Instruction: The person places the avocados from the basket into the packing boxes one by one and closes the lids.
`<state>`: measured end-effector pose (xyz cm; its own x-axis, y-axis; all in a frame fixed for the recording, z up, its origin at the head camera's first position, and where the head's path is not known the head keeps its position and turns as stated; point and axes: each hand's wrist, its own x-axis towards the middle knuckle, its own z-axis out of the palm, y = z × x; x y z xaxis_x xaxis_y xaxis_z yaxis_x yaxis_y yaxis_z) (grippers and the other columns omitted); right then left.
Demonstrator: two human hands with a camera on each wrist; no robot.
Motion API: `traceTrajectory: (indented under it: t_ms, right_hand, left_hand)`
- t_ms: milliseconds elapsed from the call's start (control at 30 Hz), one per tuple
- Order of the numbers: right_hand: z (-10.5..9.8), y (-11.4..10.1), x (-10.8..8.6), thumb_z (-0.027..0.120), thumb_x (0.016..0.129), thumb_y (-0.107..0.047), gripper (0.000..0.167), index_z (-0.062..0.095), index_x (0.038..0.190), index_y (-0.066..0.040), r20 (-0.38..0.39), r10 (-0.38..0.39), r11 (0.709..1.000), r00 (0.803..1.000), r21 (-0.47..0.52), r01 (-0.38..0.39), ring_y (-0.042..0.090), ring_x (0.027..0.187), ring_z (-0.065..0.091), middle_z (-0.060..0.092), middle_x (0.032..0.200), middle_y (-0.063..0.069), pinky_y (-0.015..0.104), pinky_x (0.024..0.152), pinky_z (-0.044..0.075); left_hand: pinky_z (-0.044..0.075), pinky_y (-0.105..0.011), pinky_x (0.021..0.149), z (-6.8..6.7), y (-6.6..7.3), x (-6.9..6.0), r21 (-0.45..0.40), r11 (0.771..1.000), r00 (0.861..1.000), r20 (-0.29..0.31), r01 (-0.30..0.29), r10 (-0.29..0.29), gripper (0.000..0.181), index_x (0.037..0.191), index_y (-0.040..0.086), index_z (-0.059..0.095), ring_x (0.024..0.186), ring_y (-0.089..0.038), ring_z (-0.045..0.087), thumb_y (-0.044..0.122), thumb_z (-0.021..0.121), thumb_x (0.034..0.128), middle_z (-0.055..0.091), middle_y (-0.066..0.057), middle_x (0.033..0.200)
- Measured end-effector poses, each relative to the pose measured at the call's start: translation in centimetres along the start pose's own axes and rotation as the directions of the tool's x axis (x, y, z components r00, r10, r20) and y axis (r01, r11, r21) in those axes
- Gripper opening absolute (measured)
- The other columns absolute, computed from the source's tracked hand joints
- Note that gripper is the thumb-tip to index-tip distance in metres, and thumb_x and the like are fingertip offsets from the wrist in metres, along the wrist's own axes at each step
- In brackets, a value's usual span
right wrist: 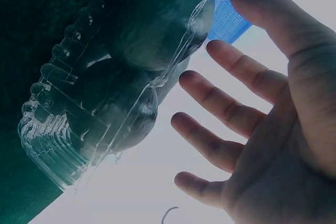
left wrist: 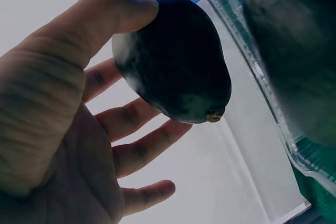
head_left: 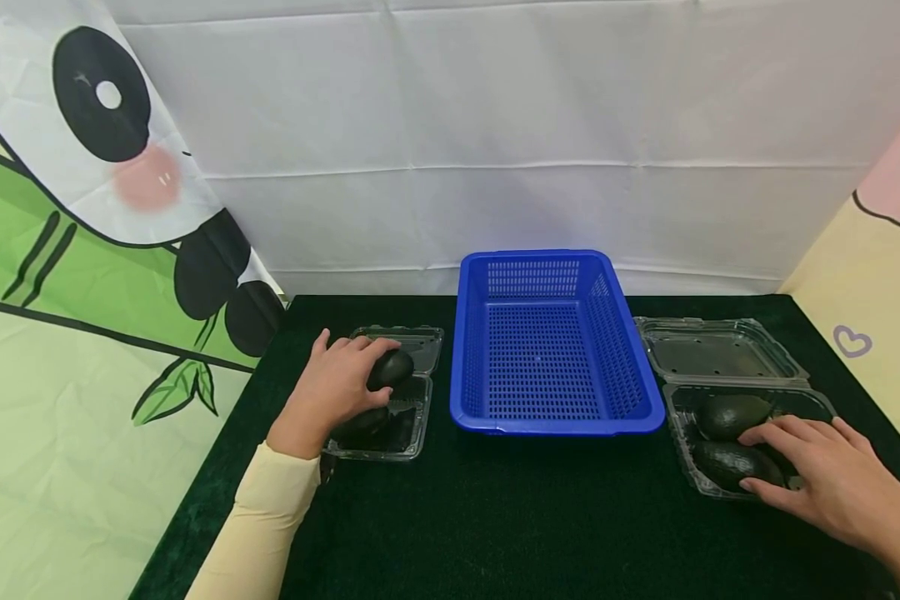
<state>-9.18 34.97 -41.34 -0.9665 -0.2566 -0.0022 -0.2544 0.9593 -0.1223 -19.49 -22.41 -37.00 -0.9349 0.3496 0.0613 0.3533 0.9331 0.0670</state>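
My left hand (head_left: pixel 332 390) holds a dark avocado (head_left: pixel 392 369) between thumb and fingers, above a clear plastic clamshell box (head_left: pixel 393 456) with its lid folded back. Another avocado (head_left: pixel 360 425) lies in that box, partly covered by the hand. In the left wrist view the held avocado (left wrist: pixel 173 56) shows a brown stem end. Over at the right, my right hand (head_left: pixel 832 473) hovers at a second clear box (head_left: pixel 806 396), its fingers spread beside two avocados, one behind (head_left: pixel 731 415) and one in front (head_left: pixel 735 465). The right wrist view shows nothing gripped by the hand (right wrist: pixel 262 114).
A blue plastic basket (head_left: pixel 461 367) with slotted walls stands between the two boxes, nothing inside it. The right box's lid (head_left: pixel 720 350) lies open toward the back. Dark green cloth (head_left: pixel 540 517) covers the table, and a white sheet (head_left: pixel 525 125) hangs behind.
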Motion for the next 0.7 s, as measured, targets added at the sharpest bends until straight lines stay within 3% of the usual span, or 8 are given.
traceTrajectory:
  t_ms: [100, 300, 700]
  right_hand:
    - [0.2, 0.1, -0.1, 0.09, 0.075, -0.045, 0.051, 0.071, 0.112, -0.015, 0.002, 0.003, 1.0, 1.0, 0.005, -0.003, 0.054, 0.111, 0.054, 0.065, 0.107, 0.016, 0.087, 0.102, 0.01]
    - [-0.1, -0.1, -0.1, 0.092, 0.074, -0.043, 0.053, 0.071, 0.113, -0.014, -0.008, 0.001, 1.0, 1.0, -0.001, -0.001, 0.054, 0.112, 0.054, 0.066, 0.108, 0.017, 0.086, 0.101, 0.013]
    - [-0.4, -0.3, -0.1, 0.091, 0.075, -0.041, 0.05, 0.071, 0.112, -0.013, 0.004, 0.007, 1.0, 1.0, -0.001, -0.007, 0.057, 0.112, 0.053, 0.065, 0.107, 0.019, 0.087, 0.1, 0.014]
  left_hand:
    - [0.013, -0.074, 0.116, 0.6, -0.1, -0.1, -0.004, 1.0, 1.0, 0.007, -0.011, 0.011, 0.066, 0.144, 0.02, 0.059, 0.126, -0.042, 0.057, 0.038, 0.084, 0.0858, 0.065, -0.017, 0.135]
    - [0.014, -0.075, 0.115, 1.5, 0.0, -0.3, 0.0, 1.0, 0.999, 0.037, -0.016, 0.016, 0.066, 0.144, 0.022, 0.059, 0.126, -0.041, 0.057, 0.039, 0.084, 0.0854, 0.066, -0.015, 0.133]
    - [0.014, -0.076, 0.114, 2.2, 0.3, -0.7, -0.006, 0.999, 0.998, 0.045, -0.049, 0.05, 0.066, 0.142, 0.023, 0.061, 0.128, -0.04, 0.056, 0.036, 0.086, 0.0828, 0.065, -0.015, 0.135]
